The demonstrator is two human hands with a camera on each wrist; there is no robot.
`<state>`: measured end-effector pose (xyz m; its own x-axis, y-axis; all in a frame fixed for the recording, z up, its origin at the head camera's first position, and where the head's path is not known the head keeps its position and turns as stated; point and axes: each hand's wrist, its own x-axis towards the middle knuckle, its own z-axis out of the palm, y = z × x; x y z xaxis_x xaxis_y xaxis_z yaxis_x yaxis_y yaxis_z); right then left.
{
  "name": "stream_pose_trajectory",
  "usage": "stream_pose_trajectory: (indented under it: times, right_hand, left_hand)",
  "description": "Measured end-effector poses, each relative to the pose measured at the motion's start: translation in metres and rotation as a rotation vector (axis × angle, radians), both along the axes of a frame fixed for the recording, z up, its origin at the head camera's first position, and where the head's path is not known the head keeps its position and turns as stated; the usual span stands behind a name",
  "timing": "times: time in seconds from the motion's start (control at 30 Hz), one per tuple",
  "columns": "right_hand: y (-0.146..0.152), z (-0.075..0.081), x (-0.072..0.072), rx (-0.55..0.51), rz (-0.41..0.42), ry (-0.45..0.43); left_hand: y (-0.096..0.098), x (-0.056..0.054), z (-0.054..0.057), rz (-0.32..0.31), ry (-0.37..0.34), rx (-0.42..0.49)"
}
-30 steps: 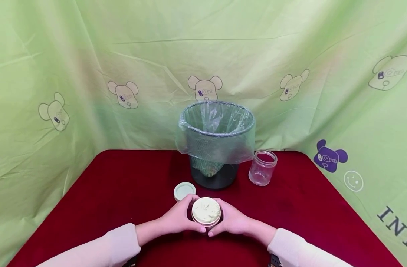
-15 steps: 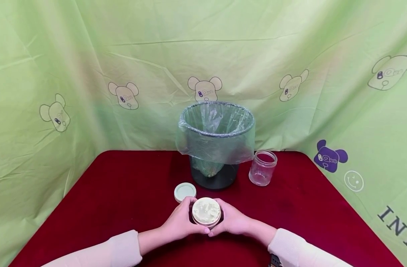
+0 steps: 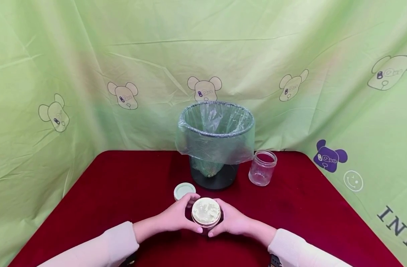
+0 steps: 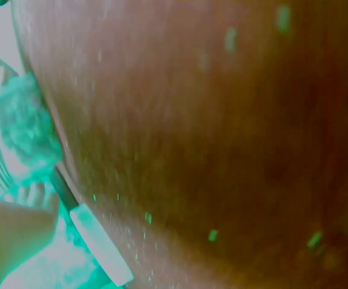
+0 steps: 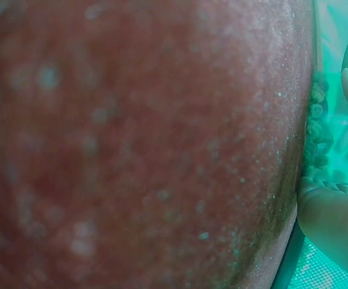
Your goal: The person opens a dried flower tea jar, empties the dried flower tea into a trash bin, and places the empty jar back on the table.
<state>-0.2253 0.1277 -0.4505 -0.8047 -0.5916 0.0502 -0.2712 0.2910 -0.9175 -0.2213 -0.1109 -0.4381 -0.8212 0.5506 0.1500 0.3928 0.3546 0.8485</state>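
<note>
Both hands surround a small clear jar [image 3: 206,221] with a round, pale, patchy top at the front middle of the head view. My left hand [image 3: 178,216] curves about its left side, fingers at the far rim and thumb at the near one; a dark gap shows between palm and jar. On the right side, my right hand [image 3: 235,218] grips the same jar, thumb in front. Lumpy contents show through the wall of the jar [image 4: 26,129] in the left wrist view. A white lid [image 3: 184,190] lies just beyond my left fingers.
A dark mesh bin [image 3: 214,181] with a translucent green liner stands at the back middle of the red table [image 3: 136,178]. Beside it on the right stands an open glass jar [image 3: 262,168]. Green printed cloth [image 3: 156,66] hangs behind and along both sides.
My left thumb moved right along the near side of the jar, then back left, and the left fingers spread a little. The pattern on the jar's top changed. The right hand stayed put.
</note>
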Motion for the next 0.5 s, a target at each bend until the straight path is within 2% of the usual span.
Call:
stream_pose_trajectory:
  times: [0.13, 0.23, 0.37, 0.5]
  right_hand:
    - [0.0, 0.0, 0.0, 0.0, 0.002, -0.004]
    - [0.0, 0.001, 0.001, 0.004, -0.001, -0.003]
    - [0.0, 0.003, 0.002, 0.008, -0.007, -0.004]
    - [0.0, 0.003, 0.002, 0.006, -0.005, -0.009]
  left_hand:
    - [-0.003, -0.012, 0.002, -0.132, -0.049, 0.019]
    - [-0.002, -0.019, 0.003, -0.207, -0.069, 0.031]
    - [-0.002, -0.026, 0.003, -0.268, -0.075, 0.042]
    - [-0.001, -0.028, 0.003, -0.289, -0.076, 0.05]
